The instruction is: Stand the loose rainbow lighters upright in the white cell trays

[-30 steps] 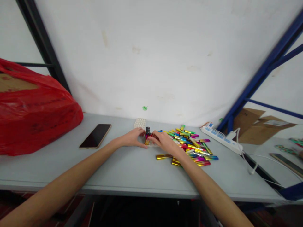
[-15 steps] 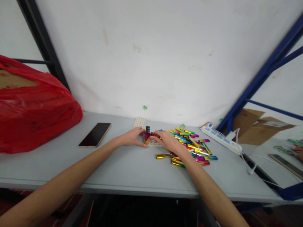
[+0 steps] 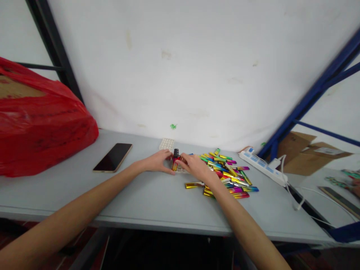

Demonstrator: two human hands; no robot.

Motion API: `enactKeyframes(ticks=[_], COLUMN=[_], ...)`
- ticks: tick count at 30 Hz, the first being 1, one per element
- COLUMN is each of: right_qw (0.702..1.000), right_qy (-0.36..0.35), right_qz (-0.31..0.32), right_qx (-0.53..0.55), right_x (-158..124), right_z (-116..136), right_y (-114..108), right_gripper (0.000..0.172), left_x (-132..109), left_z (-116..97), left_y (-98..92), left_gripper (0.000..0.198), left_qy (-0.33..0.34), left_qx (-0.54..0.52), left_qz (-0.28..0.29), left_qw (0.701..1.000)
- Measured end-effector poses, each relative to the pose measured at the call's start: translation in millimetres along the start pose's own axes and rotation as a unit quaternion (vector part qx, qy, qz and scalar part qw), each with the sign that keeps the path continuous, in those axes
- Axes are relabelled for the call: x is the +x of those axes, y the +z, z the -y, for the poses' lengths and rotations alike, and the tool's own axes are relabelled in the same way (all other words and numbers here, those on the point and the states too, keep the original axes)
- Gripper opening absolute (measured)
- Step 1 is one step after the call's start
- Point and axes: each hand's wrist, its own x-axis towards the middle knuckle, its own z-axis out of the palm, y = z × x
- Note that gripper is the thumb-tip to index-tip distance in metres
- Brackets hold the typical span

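Note:
A white tray with holes (image 3: 182, 169) lies on the table between my hands, partly covered by them. Several lighters with black tops (image 3: 176, 153) stand upright in a row at its left end. My left hand (image 3: 158, 161) curves round that end, thumb at the front and fingers behind, holding the tray. The fingers of my right hand (image 3: 193, 164) are closed on a red and gold lighter (image 3: 174, 164) at the front of the row; its lower end is by the tray. Many loose shiny lighters (image 3: 225, 172) lie in a pile right of my right hand.
A second white holed tray (image 3: 167, 144) lies behind, near the wall. On the left are a phone (image 3: 113, 157) and a red plastic bag (image 3: 45, 127). A power strip (image 3: 263, 165) and a cardboard box (image 3: 306, 153) are to the right. Another person's hand (image 3: 356, 185) shows at the right edge.
The red and gold lighter, tilted between my hands before, now stands upright at the front of the row. My left hand has stayed in place; the view has shifted slightly.

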Motion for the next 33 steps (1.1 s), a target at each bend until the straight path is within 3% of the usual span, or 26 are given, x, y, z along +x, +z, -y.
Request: enactKeyframes(ticks=[10,17,22,26,30,33], right_qw=[1.000,0.999,0.994,0.988,0.972,0.966], right_qy=[-0.022,-0.027,-0.039,-0.020,-0.025,-0.032], right_qz=[0.004,0.031,0.049,0.082,0.160,0.196], right_qx=[0.014,-0.004,0.089,0.133,0.172,0.165], right_x=[-6,1,-4,-17,-28,-32], right_z=[-9,2,-8,-16,-13,-11], right_y=[-5,3,-2,-18,-33,-33], right_gripper=[0.030,0.033,0.031,0.020,0.012,0.021], left_x=[1,0,0,0,1,1], left_z=[-4,-6,-4,-3,-3,-4], left_y=[-1.7,-3.2,-3.4,-2.2,-2.6,-5.2], left_gripper=[0.072,0.070,0.072,0.073,0.072,0.070], left_qy=[-0.005,-0.006,-0.010,-0.012,-0.013,-0.017], left_qx=[0.009,0.009,0.013,0.011,0.011,0.007], left_qz=[0.001,0.011,0.010,0.009,0.010,0.013], left_qw=[1.000,1.000,1.000,1.000,1.000,1.000])
